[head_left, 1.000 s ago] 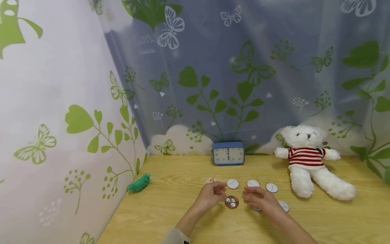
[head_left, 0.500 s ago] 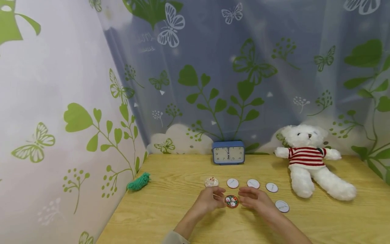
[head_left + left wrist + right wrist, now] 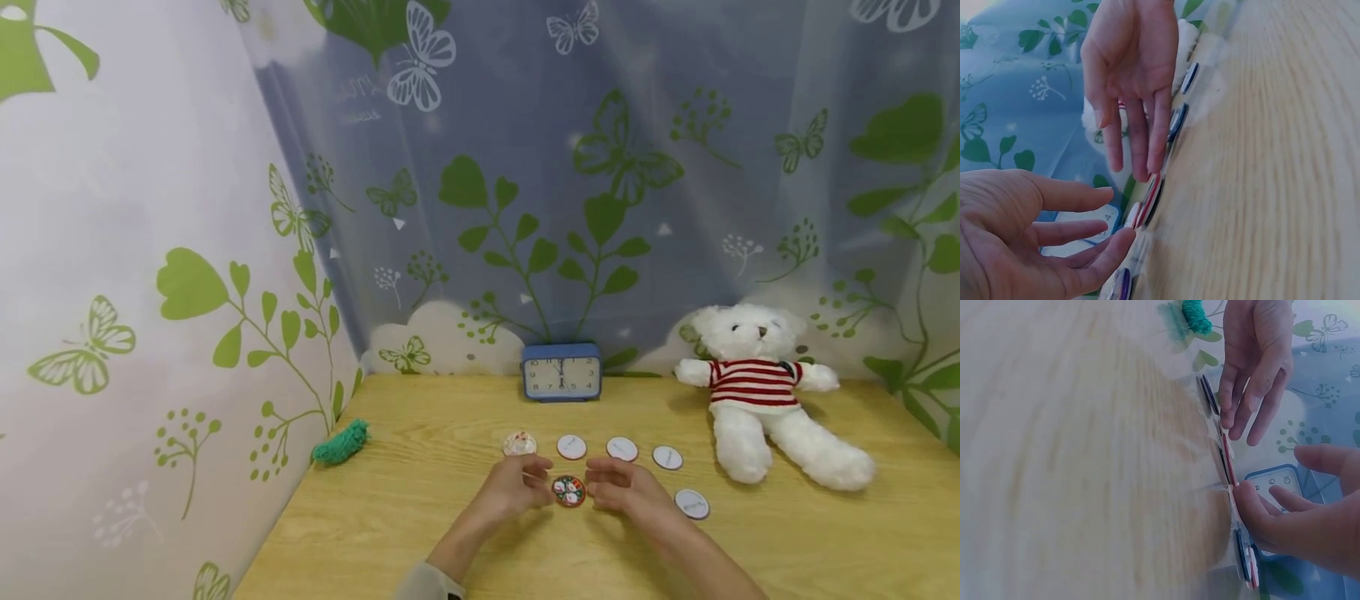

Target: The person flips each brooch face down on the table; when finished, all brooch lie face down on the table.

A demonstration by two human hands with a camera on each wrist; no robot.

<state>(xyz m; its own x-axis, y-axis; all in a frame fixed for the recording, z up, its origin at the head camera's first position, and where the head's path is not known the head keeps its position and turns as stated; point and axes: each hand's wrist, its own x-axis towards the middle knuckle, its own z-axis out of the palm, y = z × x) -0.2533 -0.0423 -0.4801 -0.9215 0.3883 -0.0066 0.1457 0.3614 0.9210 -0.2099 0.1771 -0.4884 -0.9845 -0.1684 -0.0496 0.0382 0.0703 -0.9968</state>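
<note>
A round pin badge (image 3: 568, 492) with a red rim and a colourful picture lies face up between my two hands. My left hand (image 3: 516, 487) is at its left side, fingers loosely bent and fingertips close to the rim. On the other side my right hand (image 3: 627, 490) faces it with relaxed fingers, its fingertips right by the edge. Neither hand grips anything. Behind the hands runs a row of badges: a cream patterned one (image 3: 520, 444), then white-backed ones (image 3: 572, 447) showing their pins. Another white-backed badge (image 3: 692, 503) lies right of my right hand.
A blue clock (image 3: 562, 372) stands at the back of the wooden table (image 3: 420, 417). To the right sits a white teddy bear (image 3: 753, 383) in a striped shirt. A green fuzzy bundle (image 3: 341, 442) lies by the left wall, and a printed curtain hangs behind.
My right hand has shifted left toward the red-rimmed badge, covering the spot where a white-backed badge showed. My left hand has drawn back slightly, uncovering the cream badge.
</note>
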